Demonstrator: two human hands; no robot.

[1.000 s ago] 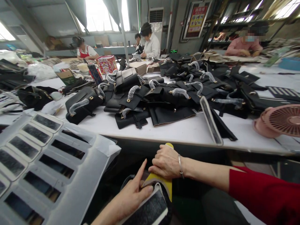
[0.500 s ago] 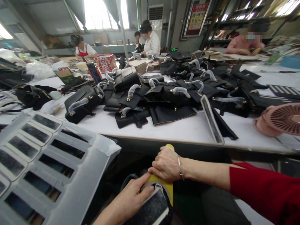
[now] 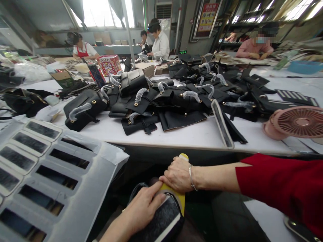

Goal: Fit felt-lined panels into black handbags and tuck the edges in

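Note:
At the bottom centre, my right hand (image 3: pixel 177 174) is closed over a yellow tool (image 3: pixel 180 198); its rounded yellow end shows above my knuckles and a broader flat part below. Its exact kind I cannot make out. My left hand (image 3: pixel 145 204) grips the edge of a black bag piece (image 3: pixel 161 218), thumb lying on top and index fingertip touching my right hand. The piece has a dark rectangular panel and a pale strip along one edge. It lies against the yellow part, low over my lap. The left hand's other fingers are hidden.
A grey slotted rack (image 3: pixel 75 188) with several white-edged dark panels (image 3: pixel 30 144) stands at left. Ahead, black handbags (image 3: pixel 85 106) with wrapped handles are heaped on the white table (image 3: pixel 181 137). A pink fan (image 3: pixel 297 122) stands at right. Several people work farther back.
The view has shifted slightly, moving the table's things left in the picture. My right forearm and red sleeve sit higher. Both hands keep their grips on the yellow tool and bag piece.

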